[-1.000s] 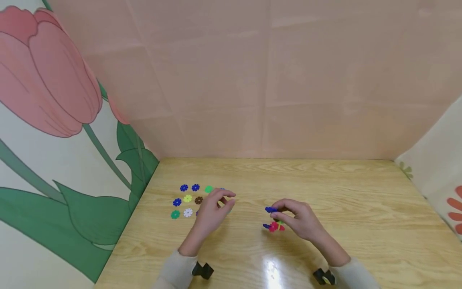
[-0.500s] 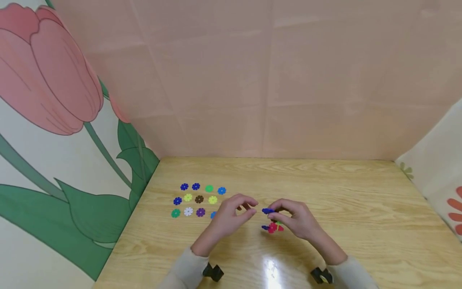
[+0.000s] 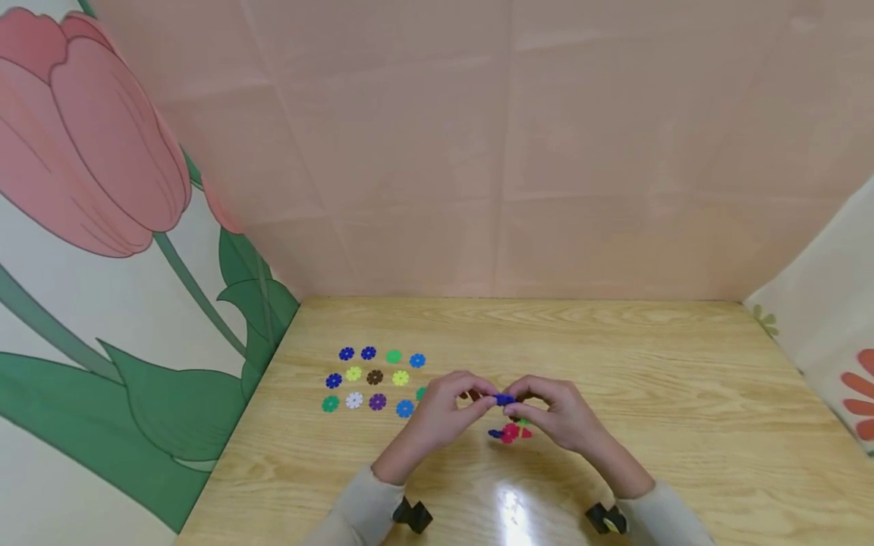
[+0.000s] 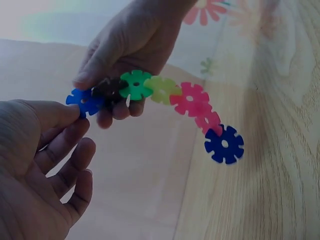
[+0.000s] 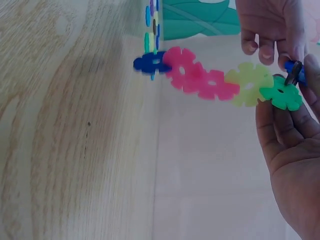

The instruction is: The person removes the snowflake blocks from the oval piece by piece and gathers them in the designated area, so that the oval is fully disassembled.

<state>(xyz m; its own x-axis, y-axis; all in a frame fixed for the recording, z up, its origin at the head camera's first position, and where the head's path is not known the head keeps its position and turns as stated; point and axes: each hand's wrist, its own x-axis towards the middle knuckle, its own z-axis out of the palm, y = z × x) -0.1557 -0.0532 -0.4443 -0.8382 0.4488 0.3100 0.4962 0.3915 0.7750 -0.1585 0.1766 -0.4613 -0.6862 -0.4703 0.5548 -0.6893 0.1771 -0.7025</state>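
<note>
A curved chain of notched interlocking plastic discs is held up between my hands. In the left wrist view it runs from a blue disc (image 4: 89,106) through a brown disc (image 4: 107,89), a green disc (image 4: 136,84), a yellow disc (image 4: 161,91) and two pink discs (image 4: 190,99) to a dark blue disc (image 4: 224,145). My left hand (image 3: 444,413) pinches the blue end disc between thumb and fingertips. Close beside it, my right hand (image 3: 556,413) grips the chain around the brown disc, partly hiding it. The pink and dark blue end extends free of both hands.
Loose discs lie in rough rows on the wooden table (image 3: 649,356) at the left, among them a purple disc (image 3: 378,402) and a white disc (image 3: 353,400). A green disc (image 3: 421,393) is partly covered by my left hand. A pink cloth backdrop (image 3: 505,189) rises behind.
My left hand has moved right from above the loose discs to the chain and now pinches its blue end disc. The right hand has stayed nearly in place, holding the chain.
</note>
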